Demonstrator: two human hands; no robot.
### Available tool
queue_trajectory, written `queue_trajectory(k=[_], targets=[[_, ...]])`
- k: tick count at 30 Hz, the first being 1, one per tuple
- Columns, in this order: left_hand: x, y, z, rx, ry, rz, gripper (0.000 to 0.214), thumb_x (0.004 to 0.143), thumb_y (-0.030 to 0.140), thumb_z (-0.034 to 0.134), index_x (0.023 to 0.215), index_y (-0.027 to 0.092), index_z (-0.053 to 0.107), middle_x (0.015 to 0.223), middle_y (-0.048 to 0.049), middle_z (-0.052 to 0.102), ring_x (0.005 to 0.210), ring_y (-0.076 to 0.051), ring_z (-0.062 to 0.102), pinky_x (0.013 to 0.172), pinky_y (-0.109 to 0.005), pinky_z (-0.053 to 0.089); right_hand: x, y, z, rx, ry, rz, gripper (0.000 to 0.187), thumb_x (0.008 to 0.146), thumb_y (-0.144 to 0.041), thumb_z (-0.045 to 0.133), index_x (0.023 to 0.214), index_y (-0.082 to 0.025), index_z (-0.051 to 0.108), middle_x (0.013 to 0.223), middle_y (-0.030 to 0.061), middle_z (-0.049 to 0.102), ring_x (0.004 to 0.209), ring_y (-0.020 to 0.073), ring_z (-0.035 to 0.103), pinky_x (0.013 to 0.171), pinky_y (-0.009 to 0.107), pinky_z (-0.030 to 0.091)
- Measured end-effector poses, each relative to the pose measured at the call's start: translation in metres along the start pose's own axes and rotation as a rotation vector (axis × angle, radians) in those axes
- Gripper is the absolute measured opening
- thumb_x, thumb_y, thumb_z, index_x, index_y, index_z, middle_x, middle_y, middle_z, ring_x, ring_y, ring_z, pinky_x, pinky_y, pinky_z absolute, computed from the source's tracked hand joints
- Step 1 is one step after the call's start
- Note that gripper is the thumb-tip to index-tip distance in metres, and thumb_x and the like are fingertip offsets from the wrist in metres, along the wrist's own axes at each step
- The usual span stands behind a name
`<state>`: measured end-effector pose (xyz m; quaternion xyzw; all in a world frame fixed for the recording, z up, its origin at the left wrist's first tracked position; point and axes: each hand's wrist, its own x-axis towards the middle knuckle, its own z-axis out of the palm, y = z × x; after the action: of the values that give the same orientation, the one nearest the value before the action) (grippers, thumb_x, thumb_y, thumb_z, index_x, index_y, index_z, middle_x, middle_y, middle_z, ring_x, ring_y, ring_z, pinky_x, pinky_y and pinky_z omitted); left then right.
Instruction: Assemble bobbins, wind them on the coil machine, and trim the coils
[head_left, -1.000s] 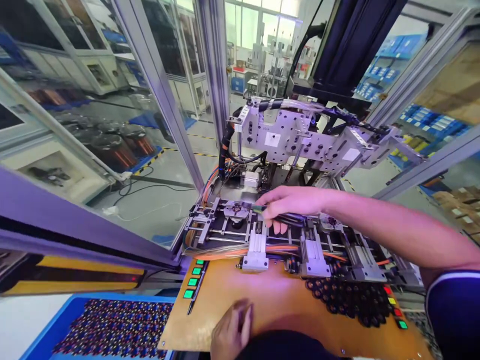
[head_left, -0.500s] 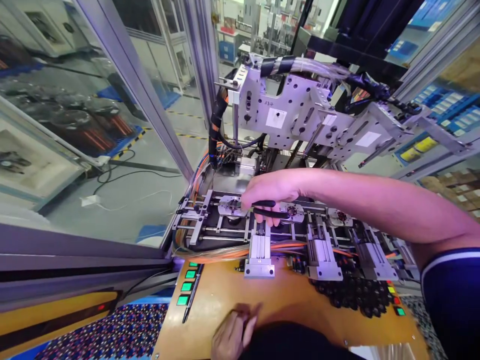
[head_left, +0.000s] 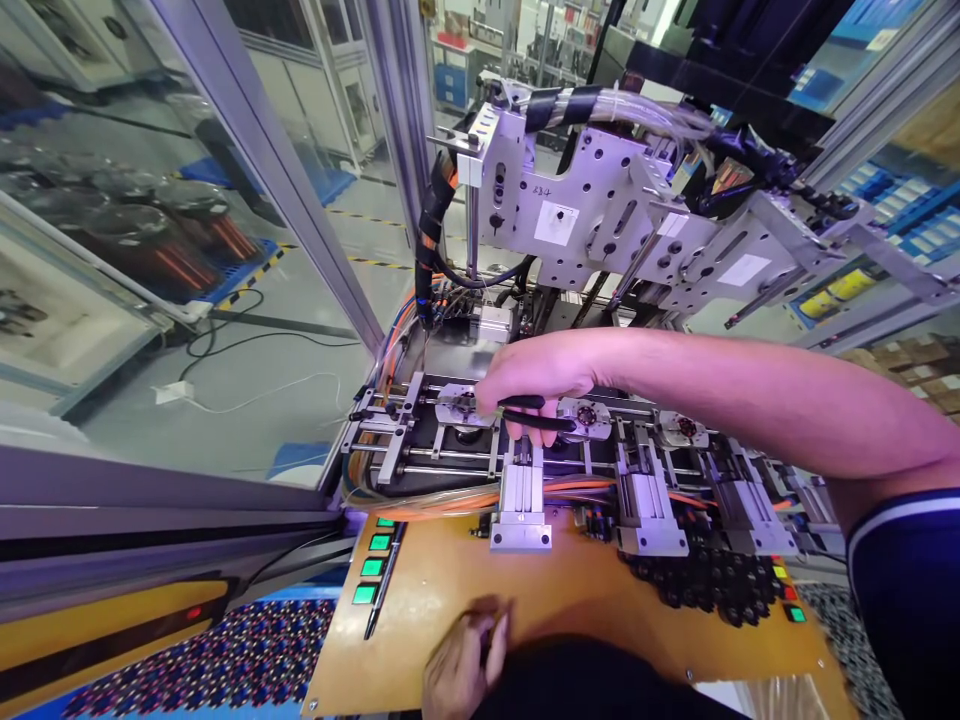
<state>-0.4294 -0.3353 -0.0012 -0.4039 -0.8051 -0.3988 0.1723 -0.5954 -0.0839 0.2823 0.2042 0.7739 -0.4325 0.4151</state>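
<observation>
My right hand [head_left: 525,385] reaches across to the leftmost fixture on the rails, closed around pliers [head_left: 536,418] with two black handles. The jaws are hidden by my fingers. Under my fingertips lies a metal holder [head_left: 459,405] with a round part in its centre, mostly covered by the hand. Just right of the pliers sits a second holder [head_left: 586,420] with a round, dark-segmented part. My left hand [head_left: 461,665] rests low on the wooden board [head_left: 420,590], its fingers curled in. What they hold, if anything, is hidden.
A pen [head_left: 384,585] lies beside green buttons [head_left: 367,568] at the board's left. Small black round parts [head_left: 712,590] are heaped at the right. Metal slide blocks [head_left: 521,505] stand before the rails, and a drilled plate [head_left: 592,205] overhangs behind.
The view has shifted slightly. My right hand keeps the pliers at the left holder with barely any movement, and my left hand stays curled on the board.
</observation>
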Motion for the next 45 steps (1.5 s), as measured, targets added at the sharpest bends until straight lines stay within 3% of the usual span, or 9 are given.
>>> queue_trajectory(k=[4, 9, 11, 18, 23, 27, 31, 36, 45], targets=[[-0.002, -0.001, 0.001, -0.009, -0.007, -0.002, 0.008, 0.095, 0.023, 0.059, 0.089, 0.019, 0.061, 0.065, 0.0009, 0.071, 0.052, -0.011, 0.068, 0.057, -0.021, 0.050, 0.003, 0.005, 0.004, 0.007, 0.006, -0.028, 0.013, 0.084, -0.023, 0.059, 0.079, -0.011, 0.058, 0.058, -0.0018, 0.055, 0.041, 0.0089, 0.054, 0.039, 0.021, 0.051], [0.002, -0.001, -0.003, -0.010, 0.001, 0.021, 0.007, 0.095, 0.021, 0.060, 0.088, 0.019, 0.061, 0.064, 0.0006, 0.070, 0.051, -0.011, 0.068, 0.058, -0.021, 0.051, -0.019, 0.014, 0.003, 0.138, -0.012, -0.402, 0.015, 0.084, -0.013, 0.054, 0.069, -0.011, 0.055, 0.062, -0.0019, 0.057, 0.043, 0.0047, 0.050, 0.035, 0.014, 0.045], [0.004, 0.000, -0.005, -0.014, -0.016, 0.028, 0.009, 0.096, 0.023, 0.058, 0.087, 0.020, 0.060, 0.064, 0.0008, 0.070, 0.051, -0.011, 0.068, 0.058, -0.020, 0.051, -0.037, 0.018, -0.004, 0.178, -0.021, -0.450, 0.011, 0.084, -0.014, 0.054, 0.075, -0.010, 0.059, 0.068, 0.0007, 0.062, 0.044, 0.0059, 0.053, 0.036, 0.016, 0.047], [0.007, 0.002, -0.011, -0.032, -0.073, 0.019, 0.019, 0.100, 0.027, 0.047, 0.088, 0.020, 0.061, 0.071, -0.0019, 0.073, 0.060, -0.014, 0.072, 0.061, -0.021, 0.055, -0.088, 0.067, -0.033, 0.091, -0.011, -0.184, 0.022, 0.081, -0.027, 0.061, 0.084, -0.006, 0.062, 0.076, 0.0102, 0.068, 0.055, 0.0134, 0.064, 0.046, 0.023, 0.056], [0.000, -0.006, -0.007, -0.070, -0.062, 0.062, 0.026, 0.100, 0.023, 0.043, 0.082, 0.022, 0.061, 0.068, -0.0013, 0.072, 0.061, -0.015, 0.072, 0.062, -0.023, 0.056, -0.101, 0.111, -0.032, 0.084, 0.056, -0.079, 0.021, 0.084, -0.025, 0.054, 0.079, -0.006, 0.062, 0.065, 0.0060, 0.064, 0.045, 0.0113, 0.058, 0.040, 0.022, 0.051], [-0.005, -0.009, -0.003, -0.051, -0.077, -0.009, 0.025, 0.100, 0.023, 0.041, 0.083, 0.023, 0.060, 0.066, 0.0007, 0.068, 0.055, -0.014, 0.069, 0.053, -0.022, 0.052, -0.099, 0.130, -0.027, 0.127, 0.080, -0.019, 0.019, 0.084, -0.025, 0.056, 0.082, -0.007, 0.064, 0.064, 0.0027, 0.062, 0.046, 0.0101, 0.058, 0.044, 0.022, 0.053], [-0.006, -0.008, -0.004, -0.018, -0.069, -0.059, 0.017, 0.098, 0.032, 0.049, 0.089, 0.021, 0.058, 0.073, -0.0012, 0.071, 0.055, -0.015, 0.070, 0.051, -0.022, 0.050, -0.090, 0.137, -0.023, 0.125, 0.083, -0.019, 0.019, 0.083, -0.025, 0.060, 0.086, -0.007, 0.064, 0.065, 0.0022, 0.061, 0.046, 0.0093, 0.058, 0.042, 0.019, 0.052], [-0.001, -0.005, -0.007, -0.046, -0.158, -0.025, 0.022, 0.099, 0.030, 0.049, 0.080, 0.024, 0.059, 0.064, 0.0046, 0.066, 0.050, -0.011, 0.065, 0.054, -0.021, 0.048, -0.081, 0.135, -0.023, 0.078, 0.078, -0.021, 0.020, 0.085, -0.024, 0.057, 0.091, -0.006, 0.063, 0.066, 0.0033, 0.061, 0.045, 0.0115, 0.059, 0.041, 0.022, 0.053], [0.005, 0.003, -0.011, -0.036, -0.179, -0.051, 0.019, 0.098, 0.029, 0.052, 0.080, 0.023, 0.058, 0.066, 0.0031, 0.067, 0.053, -0.011, 0.065, 0.057, -0.022, 0.048, -0.071, 0.133, -0.029, 0.071, 0.045, 0.020, 0.020, 0.084, -0.026, 0.059, 0.090, -0.007, 0.061, 0.067, 0.0029, 0.061, 0.046, 0.0127, 0.061, 0.042, 0.024, 0.054]])
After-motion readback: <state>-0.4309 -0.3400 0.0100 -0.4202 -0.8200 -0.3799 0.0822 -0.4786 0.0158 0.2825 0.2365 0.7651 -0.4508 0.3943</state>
